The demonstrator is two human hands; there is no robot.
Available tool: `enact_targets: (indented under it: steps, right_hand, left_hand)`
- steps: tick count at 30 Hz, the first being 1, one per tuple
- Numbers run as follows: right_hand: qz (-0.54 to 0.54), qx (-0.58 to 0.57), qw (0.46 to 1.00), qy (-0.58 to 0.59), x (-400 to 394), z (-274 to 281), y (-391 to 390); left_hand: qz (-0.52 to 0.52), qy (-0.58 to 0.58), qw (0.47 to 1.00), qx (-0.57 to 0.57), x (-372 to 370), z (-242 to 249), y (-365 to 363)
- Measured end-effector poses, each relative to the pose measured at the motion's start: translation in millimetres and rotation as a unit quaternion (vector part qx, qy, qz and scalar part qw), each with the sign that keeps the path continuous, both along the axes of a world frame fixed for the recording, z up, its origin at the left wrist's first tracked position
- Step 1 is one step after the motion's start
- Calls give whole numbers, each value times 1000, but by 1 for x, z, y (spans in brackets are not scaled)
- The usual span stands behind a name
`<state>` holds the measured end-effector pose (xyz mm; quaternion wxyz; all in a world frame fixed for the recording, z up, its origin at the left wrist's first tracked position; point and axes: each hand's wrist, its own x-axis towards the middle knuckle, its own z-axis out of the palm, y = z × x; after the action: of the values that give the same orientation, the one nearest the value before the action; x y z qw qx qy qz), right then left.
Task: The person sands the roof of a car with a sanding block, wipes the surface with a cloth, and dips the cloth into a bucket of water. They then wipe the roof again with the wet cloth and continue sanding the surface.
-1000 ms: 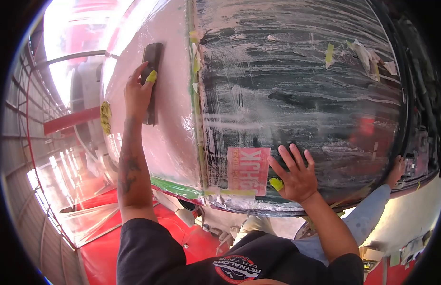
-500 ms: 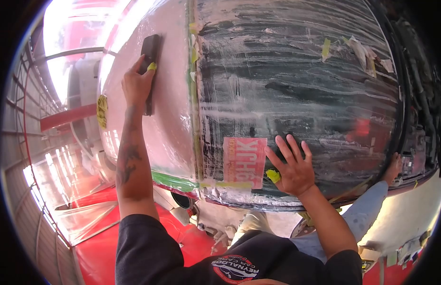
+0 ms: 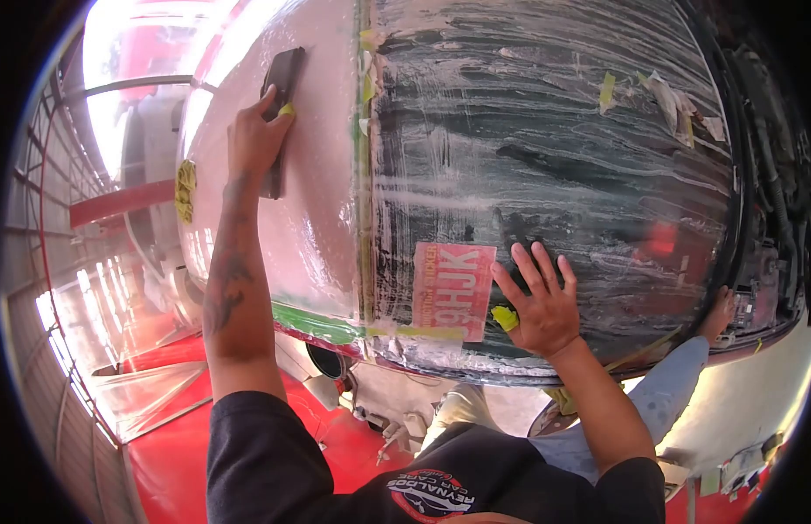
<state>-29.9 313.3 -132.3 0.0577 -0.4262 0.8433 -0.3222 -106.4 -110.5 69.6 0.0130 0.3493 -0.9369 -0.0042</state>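
My left hand [image 3: 256,138] is wrapped around a long dark sanding block [image 3: 287,72], which lies against the wet, pinkish car roof panel [image 3: 323,166]. A bit of yellow tape covers its thumb. My right hand [image 3: 548,310] rests with fingers spread on the dusty, streaked dark windshield [image 3: 545,113], holding nothing. Yellow tape [image 3: 505,318] is wrapped around that thumb as well. Just left of the right hand is a red and white sticker [image 3: 452,290] on the glass. What lies under the block is hidden.
A masking tape strip [image 3: 365,175] runs along the seam between roof and windshield. Torn tape and paper [image 3: 672,105] cling to the glass. Another person's bare foot or hand [image 3: 718,314] touches the right edge. A crumpled yellow cloth-like piece [image 3: 186,190] sits at the roof's far left.
My left hand and the sanding block have slid slightly up and to the right across the panel. My right hand stays on the glass; the view has shifted a little.
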Motion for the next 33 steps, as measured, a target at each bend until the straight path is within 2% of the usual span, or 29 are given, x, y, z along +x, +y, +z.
enact_targets:
  steps: [4, 6, 7, 9, 11, 13, 15, 17, 19, 20, 21, 22, 25, 27, 29, 30, 33]
  right_hand:
    - [13, -5, 1000, -10, -1, -2, 1]
    - [16, -1, 1000, -15, -2, -1, 1]
    - [13, 6, 1000, -15, -2, 0, 2]
    - [8, 17, 1000, -13, -2, 1, 1]
    - [0, 9, 1000, -2, 1, -1, 1]
    - [-12, -2, 1000, 11, 2, -4, 1]
    - [-15, 3, 1000, 18, 2, -3, -2]
    - [-6, 15, 1000, 23, 0, -1, 1]
    - [0, 17, 1000, 14, 0, -2, 1]
    - [1, 17, 1000, 8, 0, -2, 1]
    - [2, 19, 1000, 7, 0, -1, 2]
    - [3, 21, 1000, 7, 0, -2, 2]
    - [0, 20, 1000, 8, -1, -5, -1]
    - [1, 20, 1000, 12, 2, -5, 1]
    - [-1, 23, 1000, 17, 4, -5, 0]
    - [-2, 24, 1000, 17, 2, -5, -1]
    - [13, 18, 1000, 18, 2, -5, 4]
  left_hand:
    - [-86, 54, 995, -11, 79, -24, 34]
    - [-132, 40, 989, -52, 135, -33, 72]
    - [-147, 31, 988, -38, 149, -30, 83]
    - [-152, 38, 987, -46, 136, -30, 67]
    - [-127, 68, 988, -63, 79, -31, 18]
    - [-63, 89, 994, 27, 0, -24, -43]
    - [92, 31, 993, 70, -64, -1, -47]
    - [27, 39, 999, 15, -47, -13, -48]
    - [-105, 77, 989, -63, -6, -37, -39]
    - [-127, 57, 986, -97, 26, -41, -1]
    - [-117, 46, 989, -72, 49, -40, 35]
    - [-128, 31, 988, -75, 63, -40, 43]
    - [-129, 31, 987, -93, 13, -45, 6]
    - [-82, 10, 995, -57, -75, -38, -40]
    - [-90, -6, 995, -47, -145, -36, -87]
    - [-67, -2, 995, -80, -161, -32, -81]
    - [-57, 7, 998, -27, -122, -35, -47]
